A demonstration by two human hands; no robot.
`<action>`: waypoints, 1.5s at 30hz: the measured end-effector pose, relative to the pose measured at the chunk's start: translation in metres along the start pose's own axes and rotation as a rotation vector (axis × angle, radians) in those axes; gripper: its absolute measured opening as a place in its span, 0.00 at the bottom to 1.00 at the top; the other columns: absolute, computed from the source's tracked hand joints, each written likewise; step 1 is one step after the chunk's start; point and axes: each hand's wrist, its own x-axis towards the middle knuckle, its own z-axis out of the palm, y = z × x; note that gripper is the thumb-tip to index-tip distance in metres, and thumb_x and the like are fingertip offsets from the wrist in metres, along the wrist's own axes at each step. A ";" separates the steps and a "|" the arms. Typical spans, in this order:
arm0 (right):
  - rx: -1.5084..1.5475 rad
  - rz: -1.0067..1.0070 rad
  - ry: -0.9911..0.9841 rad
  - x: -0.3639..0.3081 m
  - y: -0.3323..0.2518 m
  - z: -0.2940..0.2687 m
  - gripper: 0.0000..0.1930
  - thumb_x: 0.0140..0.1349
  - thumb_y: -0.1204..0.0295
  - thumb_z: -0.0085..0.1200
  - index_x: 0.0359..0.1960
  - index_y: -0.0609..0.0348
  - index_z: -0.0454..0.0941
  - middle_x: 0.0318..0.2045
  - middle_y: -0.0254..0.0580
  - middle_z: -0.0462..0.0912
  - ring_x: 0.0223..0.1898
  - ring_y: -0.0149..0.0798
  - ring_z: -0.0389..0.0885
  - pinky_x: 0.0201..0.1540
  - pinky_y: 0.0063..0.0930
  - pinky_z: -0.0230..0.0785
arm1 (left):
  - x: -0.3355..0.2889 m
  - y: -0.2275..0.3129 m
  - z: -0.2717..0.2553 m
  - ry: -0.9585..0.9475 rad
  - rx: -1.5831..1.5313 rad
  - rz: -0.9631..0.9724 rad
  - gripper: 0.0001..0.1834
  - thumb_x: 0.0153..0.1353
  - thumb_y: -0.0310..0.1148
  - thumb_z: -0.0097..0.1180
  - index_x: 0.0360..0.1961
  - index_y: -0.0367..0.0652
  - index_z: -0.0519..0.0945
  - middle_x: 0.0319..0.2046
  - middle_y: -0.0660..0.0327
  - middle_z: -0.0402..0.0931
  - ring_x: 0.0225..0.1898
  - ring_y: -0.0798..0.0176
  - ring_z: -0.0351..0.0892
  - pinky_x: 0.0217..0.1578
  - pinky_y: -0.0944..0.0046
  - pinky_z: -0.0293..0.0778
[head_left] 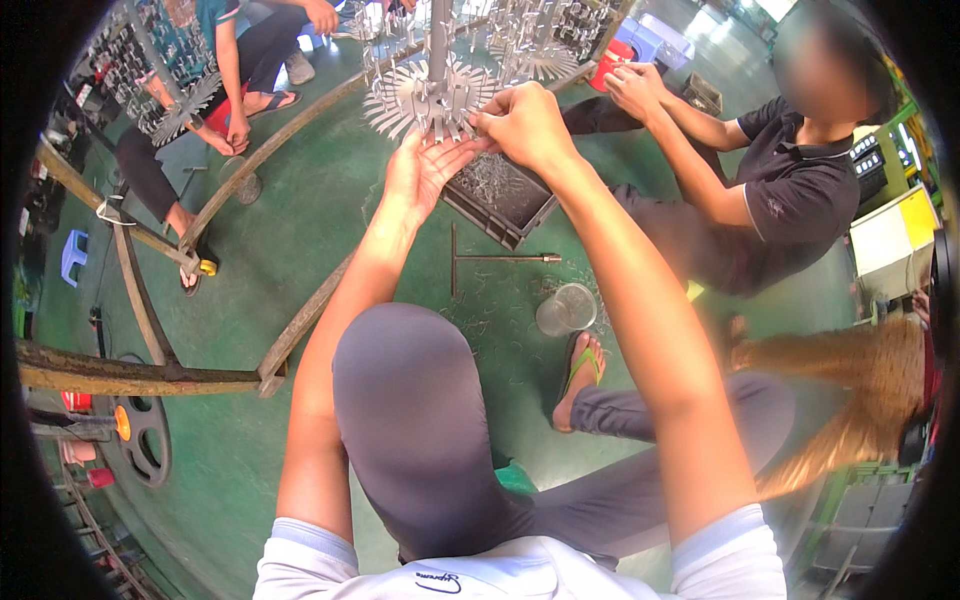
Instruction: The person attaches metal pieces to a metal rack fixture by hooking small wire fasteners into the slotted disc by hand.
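Note:
A round rack of flat metal blades sits on an upright metal post in front of me, with small silvery clips hanging about it. Under its near rim lies my left hand, palm up, fingers stretched out; whether any small part rests in it is too fine to tell. My right hand is pinched closed at the rim's right side, and its fingertips hide what they hold. Below both hands stands a dark plastic crate with a heap of thin metal pieces inside.
A T-handled tool and a clear plastic tub are on the green floor. Curved wooden beams bend around the left. A co-worker sits close on the right; another person sits at the far left by another rack.

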 end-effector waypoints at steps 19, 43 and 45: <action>-0.042 -0.200 0.293 -0.056 -0.047 0.019 0.14 0.59 0.69 0.62 0.39 0.71 0.84 0.28 0.54 0.87 0.31 0.43 0.88 0.38 0.34 0.78 | -0.006 0.009 -0.001 -0.039 -0.096 -0.130 0.19 0.74 0.35 0.39 0.57 0.31 0.69 0.50 0.40 0.78 0.50 0.48 0.82 0.55 0.53 0.80; 0.292 -0.039 0.323 -0.057 -0.038 0.054 0.14 0.59 0.70 0.62 0.40 0.71 0.85 0.28 0.55 0.87 0.29 0.41 0.88 0.37 0.31 0.78 | 0.011 -0.016 -0.014 -0.102 -0.076 -0.093 0.21 0.77 0.34 0.31 0.55 0.25 0.68 0.52 0.39 0.77 0.53 0.46 0.81 0.56 0.52 0.79; 0.279 -0.013 0.382 -0.061 -0.040 0.049 0.14 0.60 0.70 0.62 0.40 0.71 0.84 0.26 0.53 0.87 0.28 0.40 0.87 0.35 0.31 0.78 | 0.010 -0.012 -0.011 -0.122 -0.097 -0.105 0.20 0.77 0.34 0.35 0.55 0.26 0.68 0.52 0.39 0.77 0.53 0.46 0.81 0.56 0.52 0.79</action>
